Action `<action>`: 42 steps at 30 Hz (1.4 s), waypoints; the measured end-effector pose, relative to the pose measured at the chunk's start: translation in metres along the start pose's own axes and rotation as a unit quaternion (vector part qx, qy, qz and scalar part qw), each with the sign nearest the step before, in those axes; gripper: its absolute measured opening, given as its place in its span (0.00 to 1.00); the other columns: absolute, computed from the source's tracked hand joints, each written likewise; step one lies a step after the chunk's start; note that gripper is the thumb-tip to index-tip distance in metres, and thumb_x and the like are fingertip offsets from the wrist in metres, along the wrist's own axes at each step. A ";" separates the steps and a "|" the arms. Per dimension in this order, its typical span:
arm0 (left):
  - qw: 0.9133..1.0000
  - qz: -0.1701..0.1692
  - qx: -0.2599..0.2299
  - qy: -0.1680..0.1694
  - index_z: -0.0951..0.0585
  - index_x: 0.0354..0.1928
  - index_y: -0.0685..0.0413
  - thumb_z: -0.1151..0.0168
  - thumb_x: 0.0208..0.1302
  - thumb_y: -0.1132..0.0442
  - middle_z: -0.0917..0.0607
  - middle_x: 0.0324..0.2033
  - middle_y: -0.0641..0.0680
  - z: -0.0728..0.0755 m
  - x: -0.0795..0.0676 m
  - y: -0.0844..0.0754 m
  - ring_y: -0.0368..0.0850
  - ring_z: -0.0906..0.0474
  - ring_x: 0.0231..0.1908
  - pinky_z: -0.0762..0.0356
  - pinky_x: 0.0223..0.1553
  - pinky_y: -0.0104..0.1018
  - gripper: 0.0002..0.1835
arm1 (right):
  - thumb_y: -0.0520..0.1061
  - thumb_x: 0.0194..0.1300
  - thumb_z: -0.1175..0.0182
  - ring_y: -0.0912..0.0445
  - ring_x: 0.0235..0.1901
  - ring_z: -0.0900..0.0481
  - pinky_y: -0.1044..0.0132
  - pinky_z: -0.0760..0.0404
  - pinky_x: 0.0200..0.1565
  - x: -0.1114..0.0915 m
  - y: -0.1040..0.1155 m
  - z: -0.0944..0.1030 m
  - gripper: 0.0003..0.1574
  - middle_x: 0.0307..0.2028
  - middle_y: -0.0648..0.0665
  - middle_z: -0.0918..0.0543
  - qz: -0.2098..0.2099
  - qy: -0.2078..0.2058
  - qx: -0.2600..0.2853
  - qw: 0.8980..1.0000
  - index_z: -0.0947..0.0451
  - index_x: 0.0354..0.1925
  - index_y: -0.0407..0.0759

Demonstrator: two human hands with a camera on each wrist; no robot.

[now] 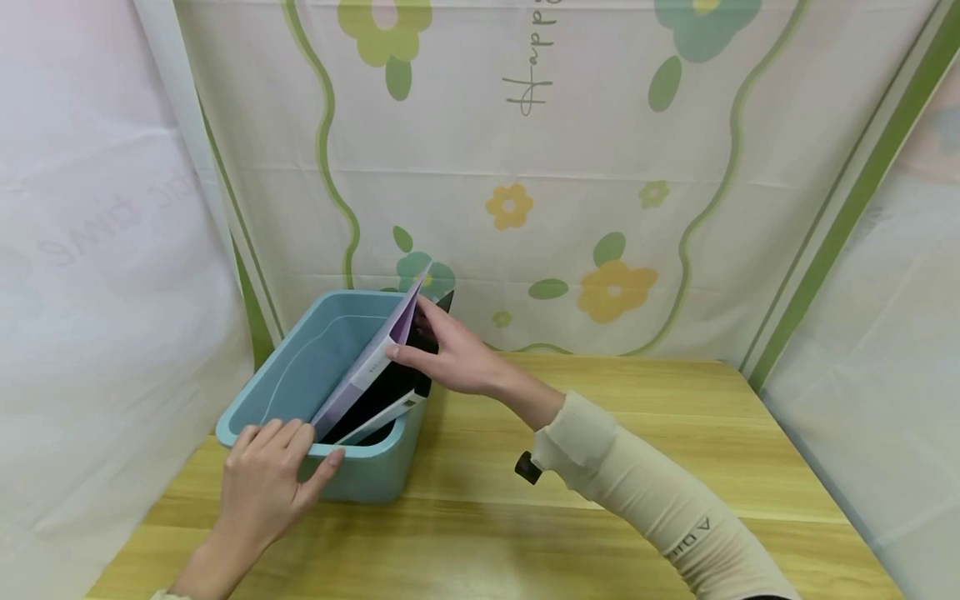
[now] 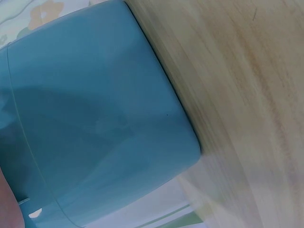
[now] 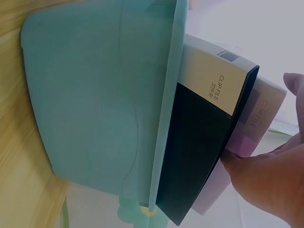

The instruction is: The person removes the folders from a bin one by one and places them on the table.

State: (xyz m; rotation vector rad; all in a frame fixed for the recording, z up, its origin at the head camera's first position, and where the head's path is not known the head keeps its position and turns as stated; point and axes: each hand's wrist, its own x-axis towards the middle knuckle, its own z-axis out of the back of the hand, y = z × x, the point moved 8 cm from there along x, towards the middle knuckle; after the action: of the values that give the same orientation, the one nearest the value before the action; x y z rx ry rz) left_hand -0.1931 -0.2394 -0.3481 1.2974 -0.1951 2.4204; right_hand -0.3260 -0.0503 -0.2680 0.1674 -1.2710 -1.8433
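A purple clip file (image 1: 369, 367) leans at a slant inside a light blue plastic bin (image 1: 315, 329), its upper end above the rim. My right hand (image 1: 457, 354) pinches that file near its upper end, with the thumb at the spine; part of the fingers is hidden behind it. Beside it a black clip file (image 3: 202, 142) with a white label leans against the bin's right rim and sticks out over it. My left hand (image 1: 266, 475) grips the near rim of the bin, fingers curled over the edge. Only a sliver of that hand shows in the left wrist view.
The bin stands at the left of a wooden table (image 1: 600, 517). A white curtain with printed flowers (image 1: 570, 150) hangs behind, and further white cloth hangs at the left (image 1: 112, 250) and right. A small black piece (image 1: 528, 468) sits at my right sleeve cuff.
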 end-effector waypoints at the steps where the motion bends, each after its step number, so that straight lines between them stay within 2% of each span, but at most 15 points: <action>1: 1.000 0.000 0.000 0.000 0.32 0.24 0.52 0.58 0.74 0.32 0.33 0.20 0.47 0.000 0.000 0.000 0.47 0.37 0.22 0.35 0.32 0.49 0.32 | 0.53 0.73 0.40 0.52 0.70 0.31 0.53 0.31 0.68 0.001 0.000 0.000 0.44 0.68 0.39 0.29 -0.003 0.000 0.003 1.000 0.47 0.76 0.43; 8: 1.000 -0.003 0.004 0.005 0.31 0.24 0.52 0.59 0.74 0.32 0.32 0.20 0.47 0.000 0.000 0.000 0.47 0.35 0.22 0.35 0.31 0.48 0.32 | 0.52 0.70 0.36 0.57 0.68 0.29 0.60 0.28 0.66 0.009 -0.003 -0.001 0.45 0.62 0.47 0.25 -0.034 -0.004 0.018 0.999 0.46 0.75 0.44; 17: 1.000 -0.005 0.002 0.003 0.31 0.24 0.52 0.59 0.74 0.32 0.29 0.20 0.49 -0.001 0.000 -0.001 0.49 0.33 0.22 0.34 0.32 0.49 0.32 | 0.52 0.66 0.31 0.55 0.71 0.31 0.61 0.28 0.65 0.015 -0.008 -0.001 0.51 0.66 0.47 0.26 -0.091 -0.020 0.077 0.993 0.46 0.77 0.46; 21: 1.000 -0.005 0.003 0.000 0.31 0.24 0.53 0.58 0.74 0.32 0.30 0.20 0.49 -0.001 0.001 -0.001 0.50 0.34 0.22 0.34 0.31 0.49 0.32 | 0.51 0.64 0.30 0.52 0.69 0.28 0.61 0.25 0.63 0.016 -0.008 -0.001 0.51 0.65 0.46 0.25 -0.103 -0.027 0.096 0.990 0.45 0.76 0.46; 26: 1.000 -0.005 0.004 -0.004 0.31 0.24 0.53 0.58 0.74 0.33 0.30 0.20 0.49 -0.001 0.001 0.000 0.49 0.34 0.21 0.35 0.31 0.48 0.32 | 0.52 0.62 0.28 0.47 0.72 0.32 0.56 0.26 0.64 0.018 -0.007 -0.001 0.51 0.68 0.46 0.30 -0.109 -0.040 0.094 0.989 0.43 0.74 0.47; 30: 1.000 -0.004 0.003 -0.005 0.31 0.24 0.53 0.58 0.74 0.33 0.30 0.20 0.49 -0.001 0.001 0.000 0.49 0.34 0.21 0.35 0.31 0.48 0.32 | 0.53 0.61 0.27 0.45 0.74 0.36 0.53 0.27 0.66 0.018 -0.007 -0.002 0.55 0.72 0.47 0.36 -0.117 -0.050 0.089 0.988 0.45 0.76 0.49; 38: 1.000 -0.006 0.006 0.004 0.31 0.24 0.52 0.58 0.74 0.33 0.30 0.19 0.49 -0.002 0.000 0.001 0.49 0.34 0.21 0.34 0.31 0.48 0.32 | 0.53 0.61 0.28 0.46 0.73 0.36 0.53 0.27 0.65 0.019 -0.006 -0.008 0.57 0.74 0.46 0.38 -0.140 -0.078 0.112 0.981 0.48 0.78 0.48; 42: 1.000 -0.007 0.005 0.005 0.31 0.23 0.52 0.58 0.74 0.33 0.30 0.19 0.48 -0.002 -0.001 0.001 0.48 0.34 0.22 0.34 0.31 0.48 0.32 | 0.53 0.62 0.29 0.47 0.73 0.35 0.53 0.27 0.66 0.020 -0.004 -0.011 0.54 0.75 0.48 0.39 -0.149 -0.098 0.110 0.978 0.45 0.77 0.47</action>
State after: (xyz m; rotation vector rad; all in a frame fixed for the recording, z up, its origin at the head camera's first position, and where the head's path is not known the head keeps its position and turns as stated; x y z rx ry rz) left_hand -0.1949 -0.2402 -0.3496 1.2864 -0.1703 2.4199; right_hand -0.3344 -0.0713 -0.2694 0.3178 -1.6632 -2.0041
